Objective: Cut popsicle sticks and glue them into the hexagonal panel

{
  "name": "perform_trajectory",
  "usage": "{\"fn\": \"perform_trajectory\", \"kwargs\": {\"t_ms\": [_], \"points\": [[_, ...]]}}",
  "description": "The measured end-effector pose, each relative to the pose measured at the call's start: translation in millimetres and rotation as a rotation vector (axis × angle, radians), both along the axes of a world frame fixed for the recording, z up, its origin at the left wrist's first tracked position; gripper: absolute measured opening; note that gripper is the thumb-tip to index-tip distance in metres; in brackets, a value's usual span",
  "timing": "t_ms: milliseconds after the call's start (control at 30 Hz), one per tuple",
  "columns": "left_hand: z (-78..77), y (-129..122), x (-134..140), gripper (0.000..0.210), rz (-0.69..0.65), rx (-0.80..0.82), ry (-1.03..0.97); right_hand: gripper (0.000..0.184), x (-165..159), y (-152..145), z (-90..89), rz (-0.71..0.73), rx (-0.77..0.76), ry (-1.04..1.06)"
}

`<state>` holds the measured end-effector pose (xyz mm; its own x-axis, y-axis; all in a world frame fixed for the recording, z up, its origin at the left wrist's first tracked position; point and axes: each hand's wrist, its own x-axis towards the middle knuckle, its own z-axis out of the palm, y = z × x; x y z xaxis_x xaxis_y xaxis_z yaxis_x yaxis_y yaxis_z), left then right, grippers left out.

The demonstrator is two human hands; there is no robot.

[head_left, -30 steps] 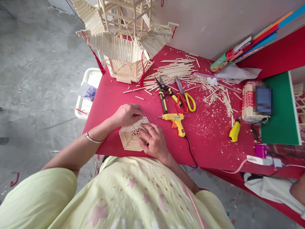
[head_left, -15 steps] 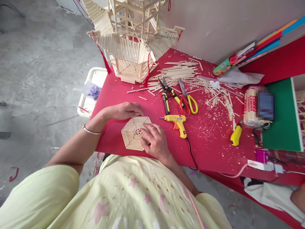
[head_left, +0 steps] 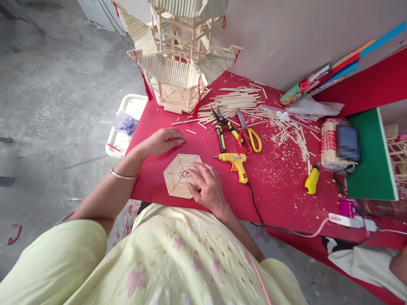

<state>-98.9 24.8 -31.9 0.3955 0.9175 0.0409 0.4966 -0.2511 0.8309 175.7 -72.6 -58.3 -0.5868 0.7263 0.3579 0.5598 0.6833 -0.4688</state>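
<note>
A flat hexagonal panel of thin wooden sticks (head_left: 177, 180) lies on the red tabletop close to its front edge. My right hand (head_left: 208, 184) rests over the panel's right side, fingers and thumb apart and touching its top; that side is partly hidden. Just above the panel's upper left edge is my left hand (head_left: 163, 140), fingers loosely stretched, holding nothing and apart from the panel. To the right lies a yellow glue gun (head_left: 234, 162), its nozzle pointing at the panel.
Behind stands a stick-built pagoda model (head_left: 178, 67) with red tassels. Pliers-like cutters (head_left: 220, 135), scissors (head_left: 251, 137) and loose sticks (head_left: 238, 98) lie beyond the glue gun. Further right are a yellow utility knife (head_left: 312, 180) and a power strip (head_left: 345, 219). Another person's arm (head_left: 399, 267) shows at right.
My left hand has lifted off the panel's upper edge and moved up and left. My right hand stays on the panel. The view has shifted slightly.
</note>
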Motion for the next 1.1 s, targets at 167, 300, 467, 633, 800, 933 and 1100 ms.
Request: {"fn": "perform_trajectory", "kwargs": {"t_ms": [167, 300, 467, 633, 800, 933, 1100], "points": [[9.4, -55, -21, 0.039, 0.350, -0.004, 0.278, 0.041, 10, -8, -6.5, -0.255, 0.035, 0.109], [4.9, -111, -23, 0.037, 0.359, -0.233, 0.254, 0.040, 17, -18, -12.8, -0.378, -0.036, 0.106], [-4.8, -136, -6, 0.046, 0.483, -0.275, 0.078, 0.038, 22, -30, -13.3, -0.369, -0.033, 0.111], [-1.1, -133, 5, 0.045, 0.597, -0.094, 0.222, 0.038, 30, -37, -13.6, -0.385, -0.026, 0.118], [-3.7, -138, 8, 0.046, 0.541, -0.090, 0.254, 0.033, 31, -47, -10.8, -0.319, -0.030, 0.065], [-8.4, -129, 9, 0.049, 0.540, -0.090, 0.218, 0.029, 37, -46, 0.4, -0.289, -0.027, 0.041], [-11.5, -107, 11, 0.049, 0.525, -0.089, 0.176, 0.029, 65, -19, 27.4, -0.366, 0.004, 0.047]]}}
